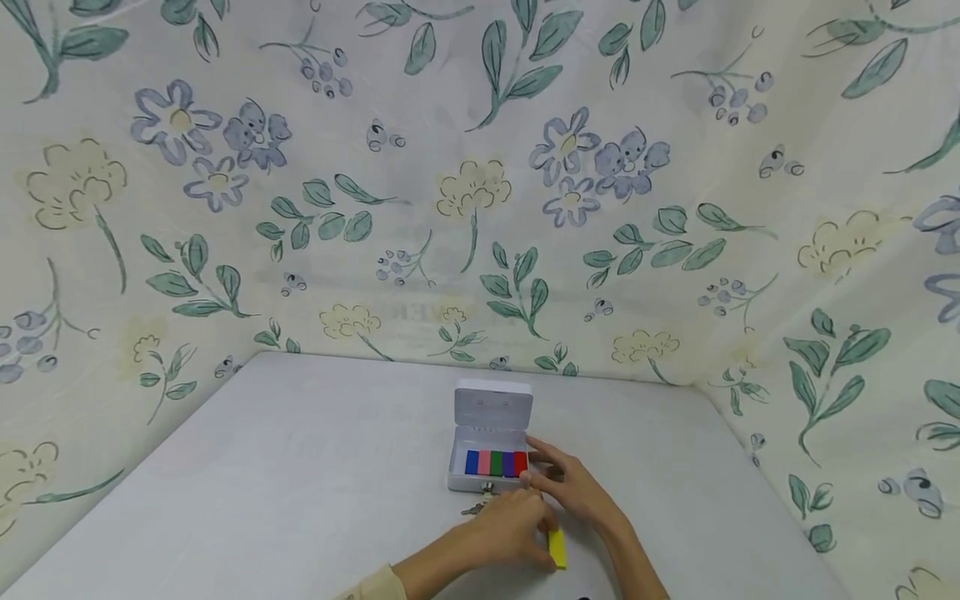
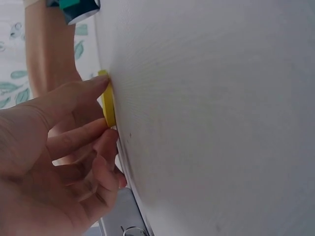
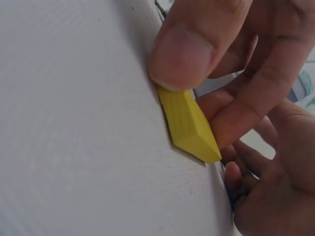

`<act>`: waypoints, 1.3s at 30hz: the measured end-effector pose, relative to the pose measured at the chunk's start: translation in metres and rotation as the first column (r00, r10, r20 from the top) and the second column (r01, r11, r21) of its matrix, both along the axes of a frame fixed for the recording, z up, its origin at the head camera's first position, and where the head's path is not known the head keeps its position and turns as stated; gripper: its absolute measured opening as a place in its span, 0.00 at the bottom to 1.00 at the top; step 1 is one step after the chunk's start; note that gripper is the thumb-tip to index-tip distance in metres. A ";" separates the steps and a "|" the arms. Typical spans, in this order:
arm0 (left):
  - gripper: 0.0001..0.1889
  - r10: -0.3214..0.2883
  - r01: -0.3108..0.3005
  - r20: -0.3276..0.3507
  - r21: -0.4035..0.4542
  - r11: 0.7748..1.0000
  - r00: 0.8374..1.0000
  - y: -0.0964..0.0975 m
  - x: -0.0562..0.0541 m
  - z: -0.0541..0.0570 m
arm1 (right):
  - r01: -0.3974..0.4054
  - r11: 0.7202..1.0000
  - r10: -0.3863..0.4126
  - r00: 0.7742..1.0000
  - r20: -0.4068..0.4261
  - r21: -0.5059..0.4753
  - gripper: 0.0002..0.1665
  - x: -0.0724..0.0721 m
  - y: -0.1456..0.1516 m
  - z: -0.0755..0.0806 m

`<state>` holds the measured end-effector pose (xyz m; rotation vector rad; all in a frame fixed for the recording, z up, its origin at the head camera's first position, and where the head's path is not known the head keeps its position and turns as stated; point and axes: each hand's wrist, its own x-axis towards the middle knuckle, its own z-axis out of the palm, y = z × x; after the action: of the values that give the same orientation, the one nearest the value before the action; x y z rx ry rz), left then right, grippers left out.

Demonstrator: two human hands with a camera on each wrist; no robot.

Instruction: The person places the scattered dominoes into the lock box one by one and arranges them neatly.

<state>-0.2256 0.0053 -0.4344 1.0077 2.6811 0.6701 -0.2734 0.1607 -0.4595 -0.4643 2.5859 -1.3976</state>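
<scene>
In the head view, my left hand (image 1: 510, 529) pinches a yellow block (image 1: 557, 548) lengthwise against the tabletop. The left wrist view shows the thumb at one end of this block (image 2: 107, 101) and a finger at the other. My right hand (image 1: 573, 487) rests at the right side of a small white metal cash box (image 1: 467, 483), thumb by its front corner and index along the side. The lid (image 1: 493, 407) stands raised. Inside, blue, pink, green (image 1: 497, 463), purple and red blocks sit in a row. Keys (image 1: 474, 509) lie at the front lock.
The white tabletop (image 1: 315, 450) stretches to both sides of the box. Floral cloth (image 1: 450, 233) hangs behind and along the sides. A dark and green band (image 2: 78, 10) circles the right wrist in the left wrist view.
</scene>
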 end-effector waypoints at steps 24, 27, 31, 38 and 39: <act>0.15 -0.015 0.016 0.025 -0.031 0.999 1.000 -0.006 0.004 0.002 | 0.022 1.000 -0.022 1.000 0.006 0.008 0.41 0.003 -0.002 -0.003; 0.15 -0.014 0.014 0.020 -0.032 0.999 1.000 -0.008 0.004 0.003 | 0.022 1.000 -0.022 1.000 0.009 0.004 0.41 0.003 -0.002 -0.002; 0.15 0.000 0.001 0.023 -0.030 1.000 1.000 -0.010 0.005 0.006 | 0.022 1.000 -0.022 1.000 0.006 0.010 0.42 0.002 -0.001 -0.001; 0.15 -0.008 0.007 -0.010 -0.012 1.000 1.000 -0.014 0.003 0.008 | 0.020 1.000 -0.021 1.000 0.010 0.012 0.42 0.002 -0.001 0.000; 0.15 -0.009 0.009 -0.018 -0.013 1.000 1.000 -0.015 0.002 0.008 | 0.020 1.000 -0.020 1.000 0.011 0.010 0.42 0.002 -0.001 0.001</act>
<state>-0.2232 -0.0094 -0.4260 1.0269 2.6916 0.6444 -0.2715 0.1600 -0.4588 -0.4287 2.5944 -1.3897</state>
